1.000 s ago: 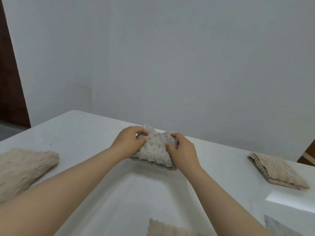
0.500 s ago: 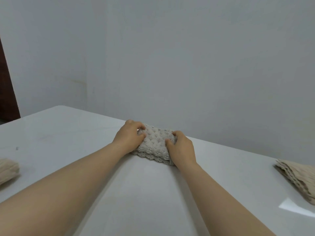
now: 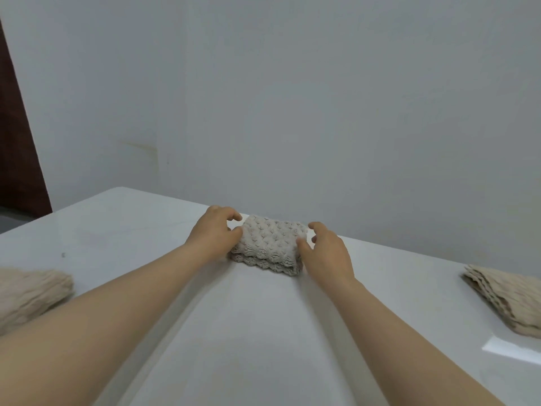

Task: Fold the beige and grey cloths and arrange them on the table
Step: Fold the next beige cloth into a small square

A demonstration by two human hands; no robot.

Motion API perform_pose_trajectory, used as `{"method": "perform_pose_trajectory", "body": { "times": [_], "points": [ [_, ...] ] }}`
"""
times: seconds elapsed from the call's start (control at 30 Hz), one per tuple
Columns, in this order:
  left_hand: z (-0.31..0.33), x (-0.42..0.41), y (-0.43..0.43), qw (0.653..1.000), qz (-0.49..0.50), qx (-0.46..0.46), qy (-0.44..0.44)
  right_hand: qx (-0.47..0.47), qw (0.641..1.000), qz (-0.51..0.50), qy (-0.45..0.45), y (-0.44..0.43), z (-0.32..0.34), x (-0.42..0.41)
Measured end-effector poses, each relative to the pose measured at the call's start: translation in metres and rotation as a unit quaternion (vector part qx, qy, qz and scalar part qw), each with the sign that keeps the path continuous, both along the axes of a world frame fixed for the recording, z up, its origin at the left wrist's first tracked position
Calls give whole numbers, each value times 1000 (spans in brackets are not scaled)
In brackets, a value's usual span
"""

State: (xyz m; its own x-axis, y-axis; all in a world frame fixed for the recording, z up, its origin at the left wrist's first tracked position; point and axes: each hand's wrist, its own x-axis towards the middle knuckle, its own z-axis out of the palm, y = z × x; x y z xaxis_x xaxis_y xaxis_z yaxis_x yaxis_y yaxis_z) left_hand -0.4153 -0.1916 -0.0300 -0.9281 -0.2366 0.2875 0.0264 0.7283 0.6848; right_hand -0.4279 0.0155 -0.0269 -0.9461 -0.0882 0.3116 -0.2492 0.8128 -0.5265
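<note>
At white table (image 3: 263, 332) far edge | left hand (image 3: 215, 234), right hand (image 3: 325, 250) flank folded grey waffle-knit cloth (image 3: 269, 244), grips loose, holding nothing | cloth likely soft, light, floppy: lift by both ends | crinkled beige cloth (image 3: 26, 294) left edge, folded beige cloth (image 3: 509, 300) right edge

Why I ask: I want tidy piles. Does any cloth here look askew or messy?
Nothing is spilled or damaged. The grey cloth lies folded, though its lower layers jut out slightly at the near edge. The beige cloth on the left looks rumpled, and the beige cloth on the right sits at an angle to it.
</note>
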Motion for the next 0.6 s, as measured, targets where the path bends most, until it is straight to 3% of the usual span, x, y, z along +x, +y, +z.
{"method": "perform_pose_trajectory", "body": {
  "times": [0.6],
  "points": [
    [55,193,30,974,-121,-189,-22,220,970,105,26,59,48,185]
  ]
}}
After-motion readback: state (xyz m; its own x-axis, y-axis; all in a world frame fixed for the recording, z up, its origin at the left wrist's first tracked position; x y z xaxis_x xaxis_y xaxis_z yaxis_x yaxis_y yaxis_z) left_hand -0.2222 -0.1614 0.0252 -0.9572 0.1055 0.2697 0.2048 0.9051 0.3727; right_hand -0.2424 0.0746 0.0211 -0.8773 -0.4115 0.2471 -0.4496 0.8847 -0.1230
